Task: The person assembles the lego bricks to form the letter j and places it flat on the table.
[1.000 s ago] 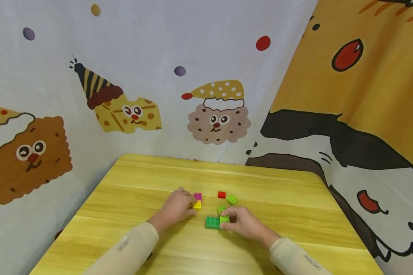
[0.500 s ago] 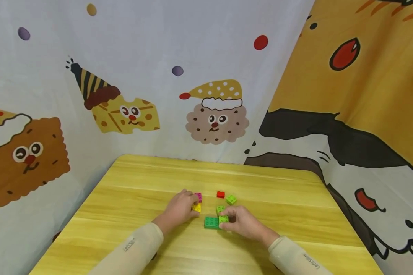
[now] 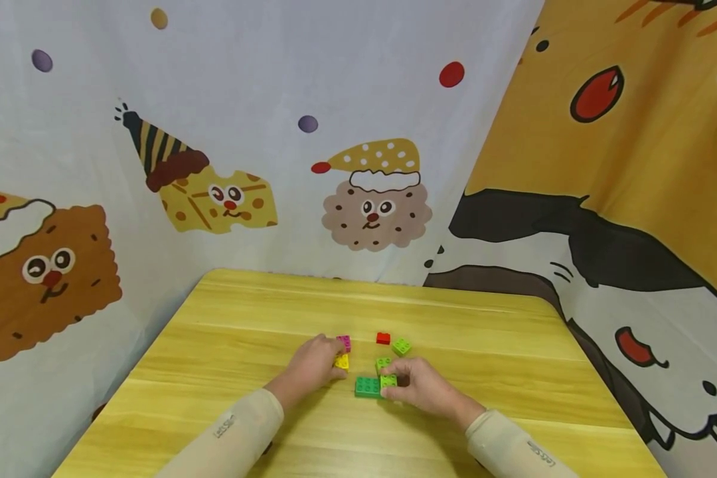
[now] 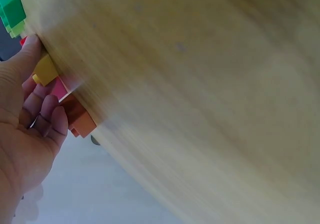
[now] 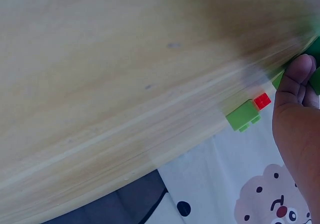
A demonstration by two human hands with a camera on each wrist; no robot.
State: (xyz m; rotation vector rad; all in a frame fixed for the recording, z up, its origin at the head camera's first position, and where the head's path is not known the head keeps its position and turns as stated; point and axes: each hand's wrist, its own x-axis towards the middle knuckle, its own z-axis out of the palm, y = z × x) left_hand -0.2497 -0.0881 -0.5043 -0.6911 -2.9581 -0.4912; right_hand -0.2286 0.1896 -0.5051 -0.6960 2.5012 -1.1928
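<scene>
My left hand (image 3: 312,365) pinches a small yellow toy brick (image 3: 342,362) between thumb and fingers, low over the table. Just behind it lies a magenta brick (image 3: 344,341), partly covered by the fingers. In the left wrist view an orange brick (image 4: 80,118) stands by the outer fingers; the head view hides it behind the hand. My right hand (image 3: 425,386) grips a lime green brick (image 3: 388,382) between thumb and fingertips, at the right end of a longer dark green brick (image 3: 367,387). Another lime brick (image 3: 383,364) sits directly behind the gripped one.
Farther back on the wooden table (image 3: 263,305) are a red brick (image 3: 383,338) and a separate lime brick (image 3: 401,346). A cartoon-printed cloth (image 3: 263,79) hangs behind the table's far edge and along its sides.
My left hand has shifted slightly right and closed in around the yellow brick, which has turned a little. The right hand and its bricks have stayed put.
</scene>
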